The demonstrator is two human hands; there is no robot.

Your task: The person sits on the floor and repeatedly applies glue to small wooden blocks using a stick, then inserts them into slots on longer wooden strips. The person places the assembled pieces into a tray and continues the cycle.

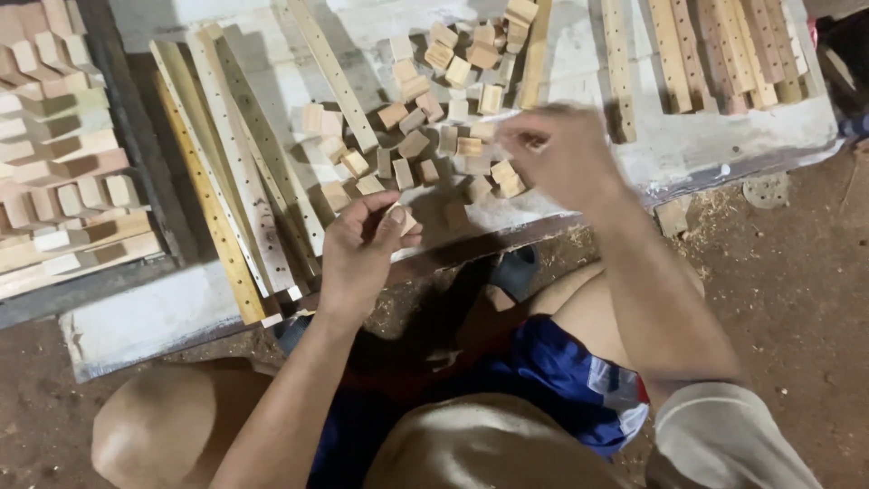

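Whitewashed board point(697, 145) on sawdusty dirt floor point(787, 299)

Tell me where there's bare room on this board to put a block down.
Bare board lies between the right hand and the drilled strips at top right; another patch sits below the long slats. The loose blocks crowd the middle.
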